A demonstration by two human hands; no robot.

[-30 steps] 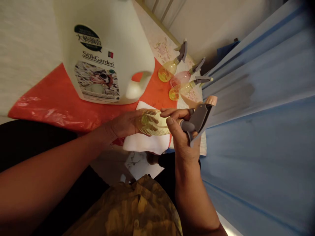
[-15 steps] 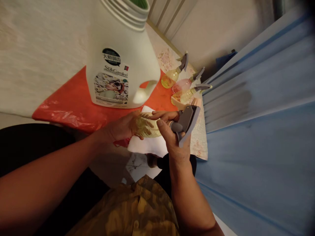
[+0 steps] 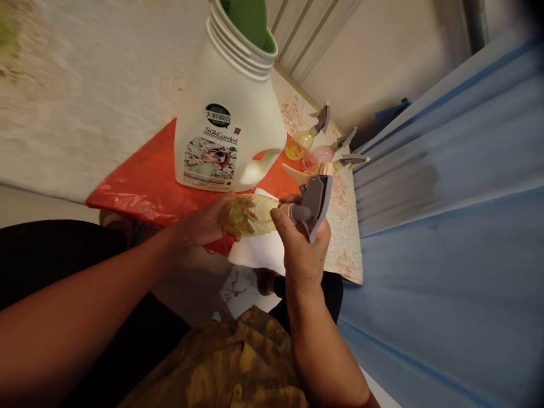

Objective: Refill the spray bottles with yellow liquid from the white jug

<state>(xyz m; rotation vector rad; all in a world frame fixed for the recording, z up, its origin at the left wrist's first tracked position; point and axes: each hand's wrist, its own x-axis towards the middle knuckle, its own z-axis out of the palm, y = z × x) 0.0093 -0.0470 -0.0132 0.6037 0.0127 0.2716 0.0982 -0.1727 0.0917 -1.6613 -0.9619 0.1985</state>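
Observation:
My left hand (image 3: pixel 204 224) wraps the body of a small clear yellow spray bottle (image 3: pixel 250 215) lying sideways in front of me. My right hand (image 3: pixel 300 246) grips the bottle's grey trigger spray head (image 3: pixel 317 198) at the neck. A large white detergent jug (image 3: pixel 232 122) with a printed label and a green funnel in its open mouth stands just behind the bottle, on an orange plastic sheet (image 3: pixel 140 175).
Three more small spray bottles (image 3: pixel 317 144) with grey triggers lie in a row on the floral-cloth table (image 3: pixel 344 226) at the right. White cloth (image 3: pixel 259 255) lies under my hands. A blue curtain (image 3: pixel 446 226) hangs along the right side.
The view has tilted up, so the jug's open mouth and funnel now show. My right hand has turned the spray head on the bottle, nozzle now pointing up.

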